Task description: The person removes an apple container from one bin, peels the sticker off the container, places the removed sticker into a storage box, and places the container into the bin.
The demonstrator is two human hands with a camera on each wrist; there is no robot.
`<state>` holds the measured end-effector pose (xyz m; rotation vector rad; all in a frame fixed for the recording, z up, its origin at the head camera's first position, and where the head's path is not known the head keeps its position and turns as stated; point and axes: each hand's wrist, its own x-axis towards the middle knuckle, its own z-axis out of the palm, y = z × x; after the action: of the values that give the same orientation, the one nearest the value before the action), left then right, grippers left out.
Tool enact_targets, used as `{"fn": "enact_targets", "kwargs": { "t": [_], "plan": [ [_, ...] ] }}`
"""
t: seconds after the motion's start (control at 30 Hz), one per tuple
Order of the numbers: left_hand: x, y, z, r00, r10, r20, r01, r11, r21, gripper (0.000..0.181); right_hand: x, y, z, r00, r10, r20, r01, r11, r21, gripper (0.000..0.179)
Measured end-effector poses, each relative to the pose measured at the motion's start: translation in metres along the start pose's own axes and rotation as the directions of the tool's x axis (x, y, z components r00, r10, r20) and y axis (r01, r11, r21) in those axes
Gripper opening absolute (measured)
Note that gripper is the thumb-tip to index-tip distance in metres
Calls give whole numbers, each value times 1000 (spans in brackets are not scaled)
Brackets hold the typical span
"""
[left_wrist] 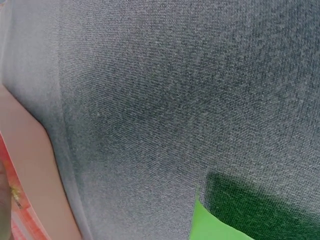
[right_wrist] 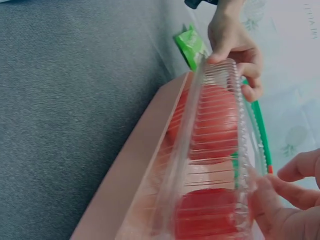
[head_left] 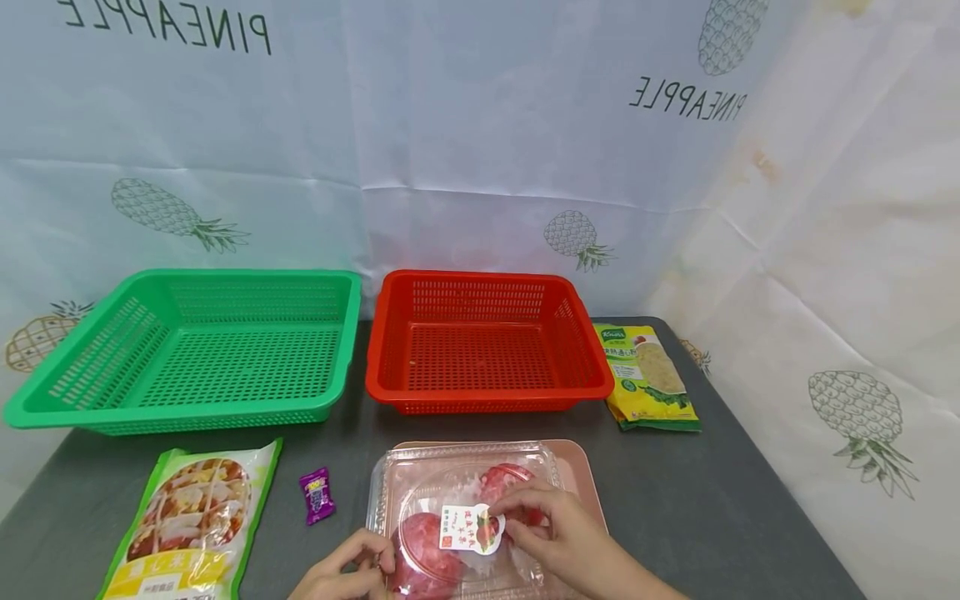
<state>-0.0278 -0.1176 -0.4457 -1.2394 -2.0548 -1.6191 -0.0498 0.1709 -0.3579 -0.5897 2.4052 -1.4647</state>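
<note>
A clear plastic clamshell box (head_left: 465, 452) with red apples (head_left: 426, 550) inside sits in a pale pink tray (head_left: 581, 475) at the front middle. On its lid lies a white label (head_left: 459, 527) with red print and an apple picture. My right hand (head_left: 562, 533) has its index finger and thumb at the label's right end, pinching there. My left hand (head_left: 348, 571) holds the box at its near left side. In the right wrist view, the left thumb lies on the box rim, fingers bent beside it. The left wrist view mostly shows dark cloth.
Behind the box stand a green basket (head_left: 341, 350) and a red basket (head_left: 487, 396). A yellow Knorr packet (head_left: 648, 379) lies to the right. On the left are a green-edged food bag (head_left: 191, 521) and a small purple packet (head_left: 317, 496). A pineapple-print cloth (head_left: 465, 125) hangs behind.
</note>
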Motion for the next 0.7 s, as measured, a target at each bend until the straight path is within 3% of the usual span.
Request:
{"fn": "enact_targets", "kwargs": {
  "t": [0.2, 0.4, 0.7],
  "plan": [
    [1, -1, 1, 999, 47, -10, -47, 999, 6, 33, 3, -5, -2, 999, 41, -4, -41, 999, -16, 16],
    [1, -1, 1, 999, 46, -18, -46, 999, 4, 40, 3, -5, 0, 999, 45, -28, -45, 999, -6, 16],
    [1, 0, 2, 999, 36, -28, -36, 999, 19, 41, 3, -5, -1, 994, 106, 40, -107, 994, 35, 13]
  ]
}}
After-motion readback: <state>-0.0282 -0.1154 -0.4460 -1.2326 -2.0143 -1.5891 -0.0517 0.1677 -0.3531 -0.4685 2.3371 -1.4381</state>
